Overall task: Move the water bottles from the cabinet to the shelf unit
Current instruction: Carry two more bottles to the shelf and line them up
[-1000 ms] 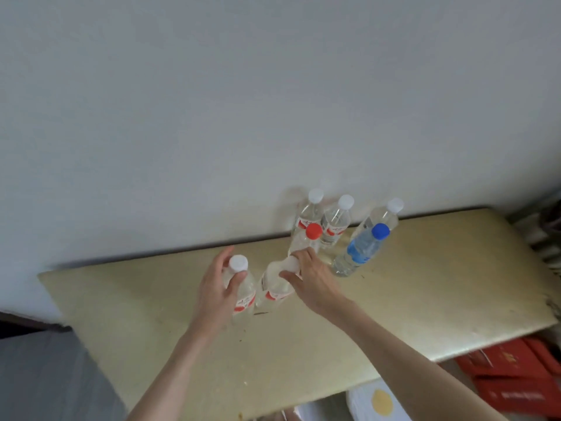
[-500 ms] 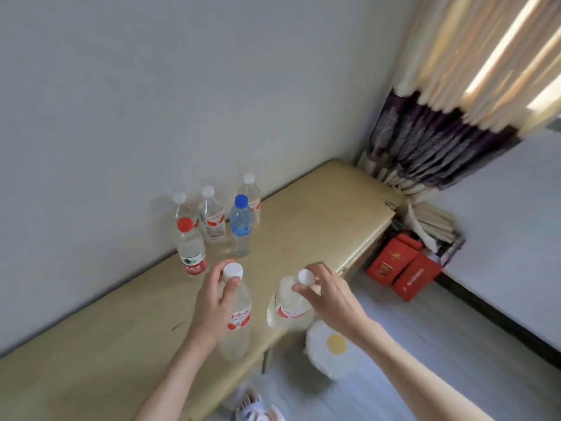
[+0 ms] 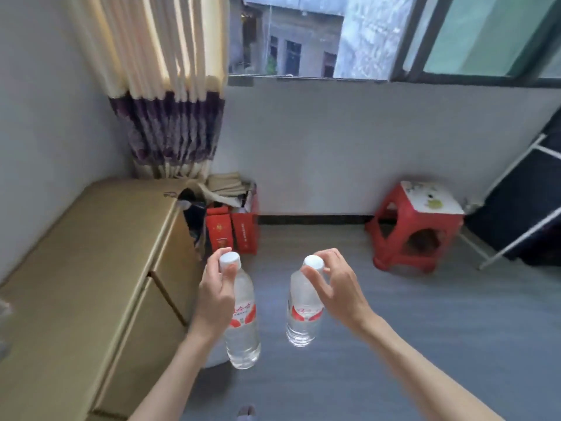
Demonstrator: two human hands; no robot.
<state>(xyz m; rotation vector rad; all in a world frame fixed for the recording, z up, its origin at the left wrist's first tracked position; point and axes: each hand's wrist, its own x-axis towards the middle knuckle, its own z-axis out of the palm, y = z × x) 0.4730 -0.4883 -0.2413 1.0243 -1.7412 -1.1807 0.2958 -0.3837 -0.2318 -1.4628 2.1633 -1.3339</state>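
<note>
I have a bottle in each hand, both off the cabinet and hanging over the grey floor. My left hand pinches the neck of a clear plastic water bottle with a white cap and red label; thumb and fingers are curled close round it just under the cap, with the rest of the bottle hanging free below. Its long axis runs near vertical, cap up towards me and base down towards the floor, the base tipped slightly to the right in the picture. My right hand grips a second clear white-capped bottle with a red label the same way, fingertips gathered narrowly round the cap and neck. This one also hangs cap up, base down, almost upright. The two bottles are near each other, apart and not touching, roughly level.

The low tan wooden cabinet stands on my left along the wall, its top and drawer fronts in view; the left bottle hangs just beside its front edge. Beyond its far end sit red cardboard boxes under a cream and purple curtain. A red plastic stool stands on the floor ahead to the right, well apart from both bottles, below the window.
</note>
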